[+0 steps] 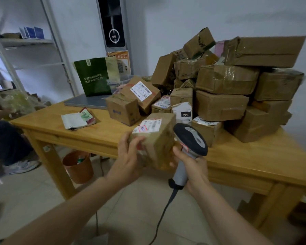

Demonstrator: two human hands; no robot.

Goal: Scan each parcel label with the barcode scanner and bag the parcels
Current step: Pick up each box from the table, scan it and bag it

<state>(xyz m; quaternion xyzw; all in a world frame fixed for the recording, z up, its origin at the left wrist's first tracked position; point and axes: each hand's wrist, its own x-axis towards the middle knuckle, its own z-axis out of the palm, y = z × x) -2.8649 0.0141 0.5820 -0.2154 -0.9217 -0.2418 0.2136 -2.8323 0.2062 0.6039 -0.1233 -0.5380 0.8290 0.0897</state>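
Holding noted, lower centre of frame: left hand [129, 156] gripped the parcel [155, 144] by its near side, label [147, 126] facing up; right hand [195, 167] was wrapped round the scanner [191, 138] handle, head just right of the parcel. Judgement: scanner needed lifting over the label, left thumb kept off it.

Brown parcel [155, 144], grey-black scanner [191, 138], green bag [94, 76], yellow wooden table [254, 156].

Taped parcel [155, 140] and barcode scanner [191, 138] in raised hands [129, 160]
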